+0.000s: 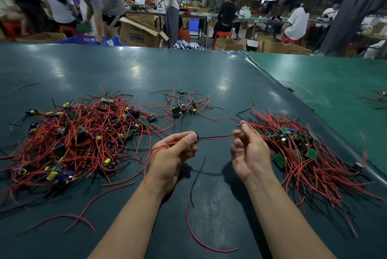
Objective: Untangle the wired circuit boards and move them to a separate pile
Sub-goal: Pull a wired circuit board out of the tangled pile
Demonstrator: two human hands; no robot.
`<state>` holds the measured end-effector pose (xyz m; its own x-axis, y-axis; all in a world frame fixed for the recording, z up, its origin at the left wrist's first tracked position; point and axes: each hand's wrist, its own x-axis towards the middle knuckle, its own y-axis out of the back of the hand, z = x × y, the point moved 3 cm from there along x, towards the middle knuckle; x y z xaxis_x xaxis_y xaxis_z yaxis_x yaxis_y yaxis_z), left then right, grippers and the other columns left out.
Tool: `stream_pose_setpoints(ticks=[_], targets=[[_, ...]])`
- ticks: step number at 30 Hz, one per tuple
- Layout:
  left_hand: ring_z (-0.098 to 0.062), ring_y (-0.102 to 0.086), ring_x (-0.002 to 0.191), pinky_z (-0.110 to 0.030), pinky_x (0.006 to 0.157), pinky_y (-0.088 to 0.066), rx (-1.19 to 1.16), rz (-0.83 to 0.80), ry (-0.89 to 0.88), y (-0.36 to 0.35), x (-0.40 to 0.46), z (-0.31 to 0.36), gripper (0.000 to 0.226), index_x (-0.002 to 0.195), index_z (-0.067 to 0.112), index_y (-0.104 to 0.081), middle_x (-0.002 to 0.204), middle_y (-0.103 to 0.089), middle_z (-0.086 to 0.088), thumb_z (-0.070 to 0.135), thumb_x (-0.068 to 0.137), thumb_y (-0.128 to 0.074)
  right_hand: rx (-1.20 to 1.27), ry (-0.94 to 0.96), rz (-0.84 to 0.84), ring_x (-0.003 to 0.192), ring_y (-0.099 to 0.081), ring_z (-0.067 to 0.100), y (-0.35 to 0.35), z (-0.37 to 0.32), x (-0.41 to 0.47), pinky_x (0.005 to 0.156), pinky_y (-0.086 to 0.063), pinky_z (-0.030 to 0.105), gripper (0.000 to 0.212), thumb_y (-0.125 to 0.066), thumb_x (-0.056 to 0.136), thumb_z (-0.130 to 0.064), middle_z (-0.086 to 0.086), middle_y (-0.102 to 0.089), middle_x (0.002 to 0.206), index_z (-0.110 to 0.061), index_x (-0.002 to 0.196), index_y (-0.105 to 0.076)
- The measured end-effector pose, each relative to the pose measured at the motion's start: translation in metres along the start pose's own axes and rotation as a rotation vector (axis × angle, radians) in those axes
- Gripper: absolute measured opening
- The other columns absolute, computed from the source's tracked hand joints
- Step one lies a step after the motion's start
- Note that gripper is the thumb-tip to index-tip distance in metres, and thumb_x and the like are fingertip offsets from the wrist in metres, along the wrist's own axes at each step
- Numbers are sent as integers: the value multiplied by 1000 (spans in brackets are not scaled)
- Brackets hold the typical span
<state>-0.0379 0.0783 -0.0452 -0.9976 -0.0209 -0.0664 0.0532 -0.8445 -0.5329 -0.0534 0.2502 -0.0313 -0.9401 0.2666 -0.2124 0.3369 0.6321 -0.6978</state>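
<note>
Both forearms reach up from the bottom edge, palms turned inward. The left hand pinches a small circuit board at centre frame — mostly hidden behind the thumb. The right hand pinches the ends of its red and black wires, stretched taut between them — tangled heap left, sorted pile right.

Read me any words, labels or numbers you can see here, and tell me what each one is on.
"tempo": upside down on the open cardboard box beyond the table, somewhat blurred, so uncertain.
Circuit boards in the piles: any markings too small to read.
Other boxes behind: no print readable.
</note>
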Motion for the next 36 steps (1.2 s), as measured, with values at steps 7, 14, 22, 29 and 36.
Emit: stream_pose_setpoints(ticks=[7, 14, 22, 29, 36], targets=[[-10, -63, 57, -17, 56, -52, -80, 41, -3, 4, 0, 1, 20, 86, 4, -72, 73, -71, -5, 12, 68, -74, 118, -122, -8, 43, -56, 2, 4, -2, 1, 38, -40, 10, 9, -53, 97, -6, 2, -67, 60, -12, 92, -58], [-8, -63, 56, -17, 55, -53, -173, 94, 7, 7, 7, 1, 20, 87, 8, -70, 70, -71, -2, 12, 67, -72, -260, -109, -154, 65, -68, 15, -6, 7, -11, 53, -53, 20, 42, -68, 77, -36, 7, -68, 91, -7, 106, -60], [-15, -66, 63, -19, 59, -53, 78, 13, -45, 3, 4, -4, 28, 88, 7, -75, 79, -73, -10, 17, 62, -80, -507, -39, -259, 50, -53, 6, -12, 26, -18, 44, -42, 15, 10, -67, 89, -11, 0, -64, 66, -8, 86, -76], [-16, -67, 63, -20, 60, -54, 44, -8, -63, 0, 5, -3, 21, 81, 9, -79, 79, -73, -11, 16, 62, -80, -251, 176, 33, 48, -50, 3, 3, -5, 0, 41, -39, 14, 12, -67, 90, -9, -2, -63, 61, -6, 80, -74], [-14, -67, 64, -19, 61, -54, -29, 79, -144, 4, 6, -4, 24, 88, 7, -75, 79, -74, -8, 12, 65, -79, -11, 233, 207, 46, -53, 2, 11, -9, 6, 43, -42, 14, 14, -65, 93, -14, -2, -62, 63, -7, 82, -71]])
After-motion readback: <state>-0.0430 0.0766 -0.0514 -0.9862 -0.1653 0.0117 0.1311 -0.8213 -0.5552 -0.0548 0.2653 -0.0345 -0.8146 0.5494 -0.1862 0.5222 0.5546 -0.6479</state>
